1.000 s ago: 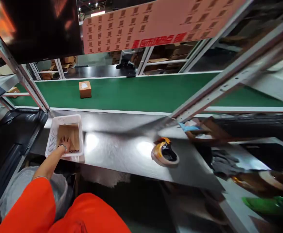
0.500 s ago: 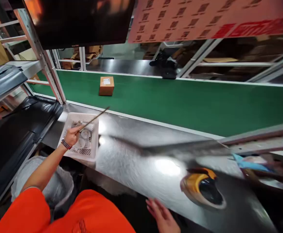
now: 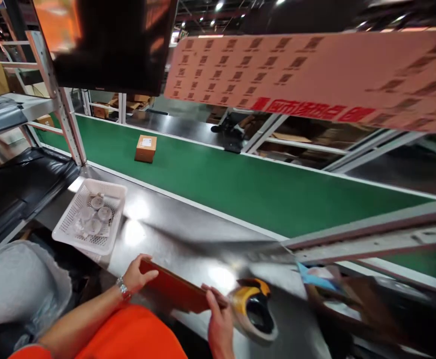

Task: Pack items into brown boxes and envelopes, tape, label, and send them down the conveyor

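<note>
Gripping flat cardboard (image 3: 176,291), left hand (image 3: 135,275) and right hand (image 3: 220,324); basket (image 3: 63,232) (holds round pieces (image 3: 94,215)).

We stand at a shiny steel workbench (image 3: 188,234) that runs along a green conveyor belt (image 3: 263,184). On the bench, at our left, sits a white perforated plastic basket (image 3: 91,215) with small round pieces inside. Near the bench's front edge lies a yellow and black tape dispenser (image 3: 253,309), and a flat piece of cardboard (image 3: 176,291) rests at that edge beside it. One small brown carton (image 3: 145,148) with a white label sits on the belt.
</note>
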The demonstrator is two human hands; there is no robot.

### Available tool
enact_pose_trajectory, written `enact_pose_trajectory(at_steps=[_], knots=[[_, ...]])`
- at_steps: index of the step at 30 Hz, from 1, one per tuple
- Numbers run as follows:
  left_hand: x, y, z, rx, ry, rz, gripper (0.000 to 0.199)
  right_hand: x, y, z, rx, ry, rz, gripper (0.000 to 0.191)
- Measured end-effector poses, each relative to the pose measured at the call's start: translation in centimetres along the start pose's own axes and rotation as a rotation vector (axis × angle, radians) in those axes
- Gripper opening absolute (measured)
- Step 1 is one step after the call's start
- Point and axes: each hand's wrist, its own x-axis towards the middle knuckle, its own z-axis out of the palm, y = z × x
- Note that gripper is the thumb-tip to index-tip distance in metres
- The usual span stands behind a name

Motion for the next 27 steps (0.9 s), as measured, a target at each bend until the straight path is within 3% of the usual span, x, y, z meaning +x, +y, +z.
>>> enact_pose_trajectory(at_steps=[5, 8, 11, 13, 16, 19, 24, 27], knots=[[1.3, 1.5, 7.4, 0.062, 0.129, -0.136, 0.037, -0.7, 1.5, -4.7, 0.015, -0.346, 0.065, 0.073], [1.8, 3.4, 11.8, 0.103, 0.11, -0.056, 0.056, 0.4, 1.3, -7.1, 0.042, -0.544, 0.016, 0.074], [1.7, 4.9, 14.1, 0.208, 0.126, -0.021, 0.085, 3.6, 0.6, -8.5, 0.092, -0.651, -0.036, 0.076], [1.4, 5.3, 14.5, 0.327, 0.121, -0.072, 0.095, 6.1, 0.5, -8.8, 0.119, -0.702, -0.048, 0.078], [0.5, 5.3, 13.9, 0.462, 0.059, -0.041, 0.085, 8.4, 1.0, -8.0, 0.079, -0.756, -0.019, 0.078], [-0.5, 5.3, 12.7, 0.546, -0.028, 0.071, 0.079, 8.3, 1.9, -6.3, 0.047, -0.673, -0.005, 0.077], [-0.2, 6.7, 10.5, 0.763, -0.292, 0.036, 0.117, 7.0, 1.5, -4.9, 0.025, -0.529, 0.007, 0.063], [1.6, 6.7, 10.4, 0.785, -0.298, 0.074, 0.095, 7.2, 0.7, -5.1, 0.009, -0.546, 0.046, 0.064]])
